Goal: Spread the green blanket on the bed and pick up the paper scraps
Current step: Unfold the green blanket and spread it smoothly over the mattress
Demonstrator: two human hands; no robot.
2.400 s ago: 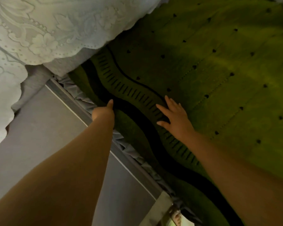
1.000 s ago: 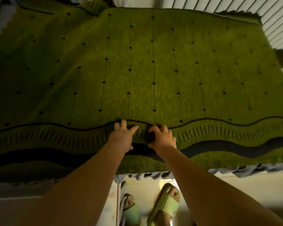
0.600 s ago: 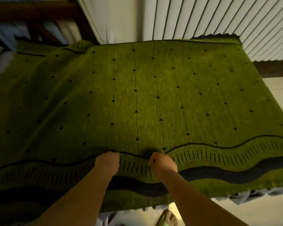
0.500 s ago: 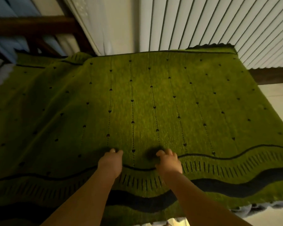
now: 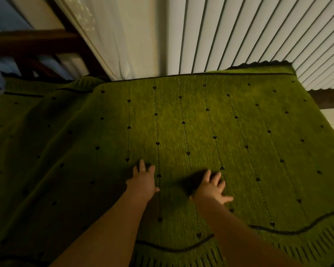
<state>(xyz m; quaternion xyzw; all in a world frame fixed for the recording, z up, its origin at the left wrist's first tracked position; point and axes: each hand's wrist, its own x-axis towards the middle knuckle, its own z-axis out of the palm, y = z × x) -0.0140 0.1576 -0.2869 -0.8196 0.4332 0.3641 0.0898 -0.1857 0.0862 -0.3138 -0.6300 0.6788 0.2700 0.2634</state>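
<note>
The green blanket (image 5: 201, 132) lies across the bed; the left hand (image 5: 143, 182) and right hand (image 5: 212, 187) rest on it, fingers spread, gripping nothing; sweep flat palms outward toward the rumpled left side.

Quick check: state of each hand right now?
Left hand: open, palm down on the blanket, holding nothing.
Right hand: open, fingers spread on the blanket, holding nothing.

Left hand (image 5: 143, 182) and right hand (image 5: 212, 188) side by side on blanket (image 5: 249, 135), slatted wall (image 5: 239, 35) behind
</note>
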